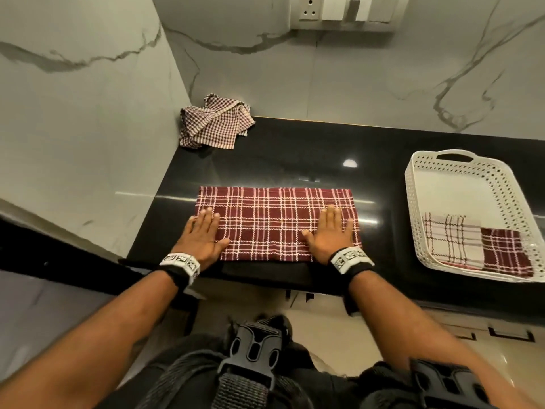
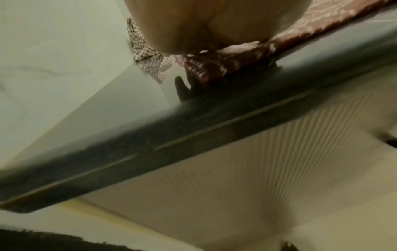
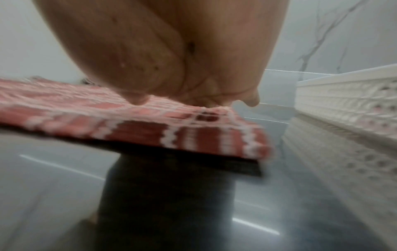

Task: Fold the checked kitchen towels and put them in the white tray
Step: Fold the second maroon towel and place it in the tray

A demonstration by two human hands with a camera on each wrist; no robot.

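A maroon checked towel (image 1: 274, 222) lies folded into a flat rectangle on the black counter (image 1: 295, 154), near its front edge. My left hand (image 1: 203, 234) presses flat on the towel's left end, fingers straight. My right hand (image 1: 331, 231) presses flat on its right end. The left wrist view shows my left hand (image 2: 193, 25) on the maroon towel (image 2: 236, 57); the right wrist view shows my right hand (image 3: 171, 56) on the towel (image 3: 128, 118). A crumpled small-check towel (image 1: 213, 122) lies in the back left corner. The white tray (image 1: 460, 184) at the right holds a folded cream checked towel (image 1: 451, 240) and a folded maroon one (image 1: 507, 255).
Marble walls (image 1: 73, 128) close the counter on the left and behind. A socket and switch panel (image 1: 345, 10) sits high on the back wall. The small-check towel (image 2: 150, 57) and the tray's perforated wall (image 3: 348, 105) show in the wrist views. Bare counter lies between towel and tray.
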